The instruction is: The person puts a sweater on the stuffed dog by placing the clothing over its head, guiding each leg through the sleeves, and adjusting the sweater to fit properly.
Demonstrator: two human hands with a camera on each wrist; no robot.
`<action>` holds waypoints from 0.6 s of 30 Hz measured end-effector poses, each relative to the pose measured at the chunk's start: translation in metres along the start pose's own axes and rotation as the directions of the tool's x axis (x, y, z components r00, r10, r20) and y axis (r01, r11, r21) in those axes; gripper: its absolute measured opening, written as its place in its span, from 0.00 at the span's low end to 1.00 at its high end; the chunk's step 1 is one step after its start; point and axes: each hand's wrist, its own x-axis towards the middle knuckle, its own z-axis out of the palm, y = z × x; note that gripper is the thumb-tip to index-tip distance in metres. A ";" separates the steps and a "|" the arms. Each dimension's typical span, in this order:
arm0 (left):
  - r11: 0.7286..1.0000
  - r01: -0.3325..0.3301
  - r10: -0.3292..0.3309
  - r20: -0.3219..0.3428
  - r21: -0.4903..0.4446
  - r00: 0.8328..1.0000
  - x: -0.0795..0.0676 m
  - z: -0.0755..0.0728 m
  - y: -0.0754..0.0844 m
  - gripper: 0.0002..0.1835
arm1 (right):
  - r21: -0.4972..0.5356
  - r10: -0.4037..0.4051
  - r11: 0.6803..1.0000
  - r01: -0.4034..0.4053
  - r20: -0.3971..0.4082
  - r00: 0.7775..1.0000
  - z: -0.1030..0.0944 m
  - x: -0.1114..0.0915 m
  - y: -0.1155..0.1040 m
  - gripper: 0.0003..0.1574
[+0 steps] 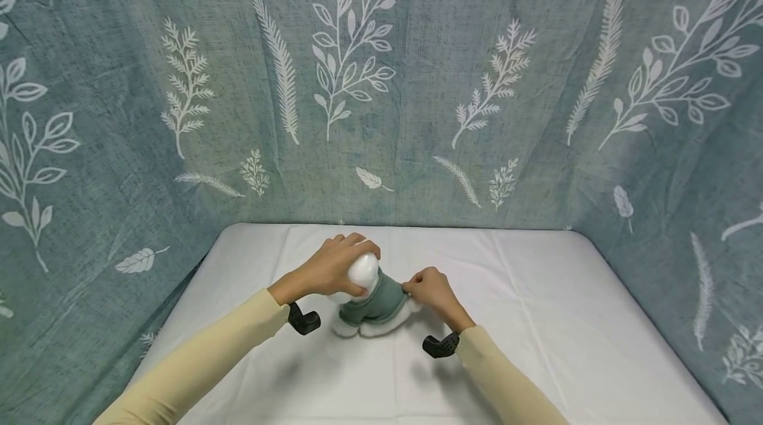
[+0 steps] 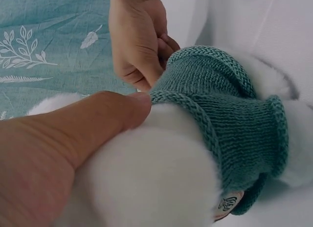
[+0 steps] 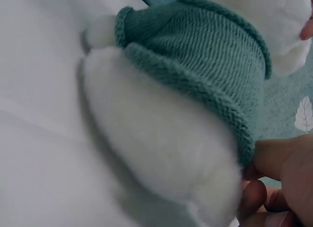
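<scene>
A white plush toy in a teal knitted sweater lies tilted over the white table. My left hand grips it round the head, the thumb along the white fur beside the sweater's rolled neck. At the other end, my right hand pinches the rolled bottom hem between thumb and curled fingers. White fur of the toy's lower body shows below that hem. A small patch with a dark printed design sits by the neck edge. The toy's face is hidden.
The table has a creased white cover. Blue-green cloth with white leaf prints hangs behind it and along both sides. A black wrist device is on the left wrist, and another black device on the right.
</scene>
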 end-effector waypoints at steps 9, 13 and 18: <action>1.000 0.008 -0.008 0.019 -0.030 1.000 0.000 -0.001 -0.002 0.34 | -0.100 -0.037 0.995 0.030 -0.066 0.997 0.000 -0.019 -0.004 0.08; 0.996 0.020 -0.017 0.041 -0.081 0.999 0.000 -0.006 -0.008 0.37 | -0.168 -0.116 0.980 0.102 -0.072 0.991 -0.002 -0.034 -0.016 0.08; 0.944 0.071 -0.038 0.107 -0.322 0.994 0.004 -0.012 -0.024 0.36 | -0.141 -0.235 0.961 0.239 0.045 0.971 0.004 -0.053 -0.025 0.15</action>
